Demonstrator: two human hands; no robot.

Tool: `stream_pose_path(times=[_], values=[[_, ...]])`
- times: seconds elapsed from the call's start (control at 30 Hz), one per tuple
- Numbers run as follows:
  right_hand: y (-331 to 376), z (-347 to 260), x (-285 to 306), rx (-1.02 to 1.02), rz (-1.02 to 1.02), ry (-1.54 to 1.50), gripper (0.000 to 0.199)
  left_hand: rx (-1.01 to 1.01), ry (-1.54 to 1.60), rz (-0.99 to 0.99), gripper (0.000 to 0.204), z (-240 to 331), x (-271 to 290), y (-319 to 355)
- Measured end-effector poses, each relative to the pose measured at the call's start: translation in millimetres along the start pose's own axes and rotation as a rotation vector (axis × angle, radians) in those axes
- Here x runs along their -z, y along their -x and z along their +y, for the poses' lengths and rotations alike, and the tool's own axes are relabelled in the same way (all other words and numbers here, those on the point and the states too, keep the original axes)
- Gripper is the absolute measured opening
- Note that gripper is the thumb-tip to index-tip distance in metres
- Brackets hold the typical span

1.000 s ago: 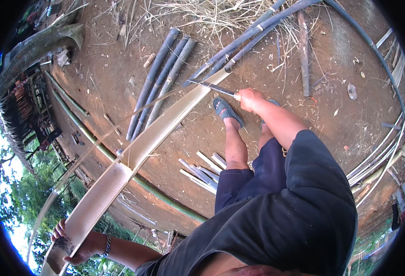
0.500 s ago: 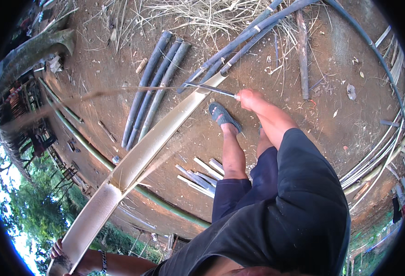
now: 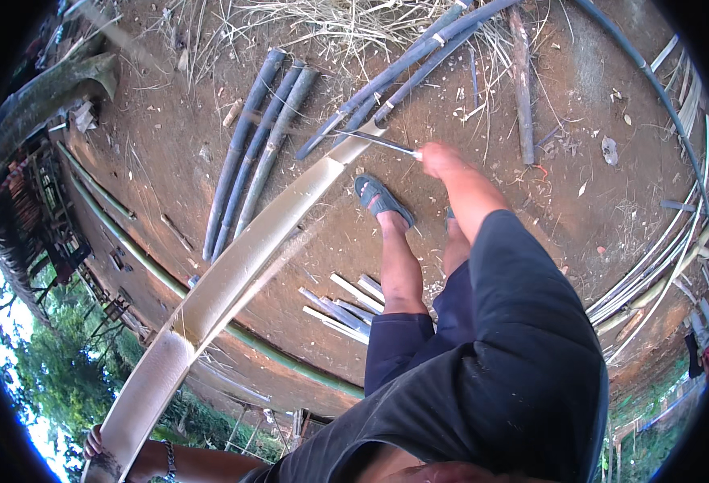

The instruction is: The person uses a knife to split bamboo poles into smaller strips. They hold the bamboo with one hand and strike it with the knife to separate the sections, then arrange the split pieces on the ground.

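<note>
Gripping knife (image 3: 387, 143) in right hand (image 3: 441, 159), split bamboo (image 3: 250, 254) in left hand (image 3: 93, 442), three dark poles (image 3: 258, 158) near, green pole (image 3: 286, 361) passing beneath

Brown dirt ground (image 3: 560, 217) carries three dark poles (image 3: 256, 165), pale strips (image 3: 357, 292) and straw (image 3: 330, 26).

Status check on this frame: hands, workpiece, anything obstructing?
Left hand gripping split bamboo, near end. Right hand holding knife at the far end; contact unclear. Dark poles lie just beyond.

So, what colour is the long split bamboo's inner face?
The inner face is pale tan, clearest in head view.
</note>
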State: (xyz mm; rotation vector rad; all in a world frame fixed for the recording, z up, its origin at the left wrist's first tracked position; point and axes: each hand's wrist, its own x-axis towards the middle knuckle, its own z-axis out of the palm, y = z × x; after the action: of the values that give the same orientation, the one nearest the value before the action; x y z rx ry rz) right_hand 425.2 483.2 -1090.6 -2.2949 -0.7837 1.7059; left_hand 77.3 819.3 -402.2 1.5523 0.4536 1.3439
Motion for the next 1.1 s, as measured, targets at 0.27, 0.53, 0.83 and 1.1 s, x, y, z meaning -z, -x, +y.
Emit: stream_pose_path(times=[0.27,0.53,0.83,1.1], values=[[39,-45,5,-0.012,-0.054,0.09,0.025,-0.05,-0.019,-0.01,0.044,-9,19,-4],[-26,17,-25,-0.123,-0.035,0.057,0.023,-0.132,-0.052,-0.017,0.035,-8,31,-5],[38,-50,2,0.014,-0.083,0.116,0.027,-0.18,-0.058,-0.015,0.029,4,51,4],[-27,16,-25,-0.172,-0.045,0.097,0.028,-0.285,-0.276,-0.003,0.025,-7,14,15]])
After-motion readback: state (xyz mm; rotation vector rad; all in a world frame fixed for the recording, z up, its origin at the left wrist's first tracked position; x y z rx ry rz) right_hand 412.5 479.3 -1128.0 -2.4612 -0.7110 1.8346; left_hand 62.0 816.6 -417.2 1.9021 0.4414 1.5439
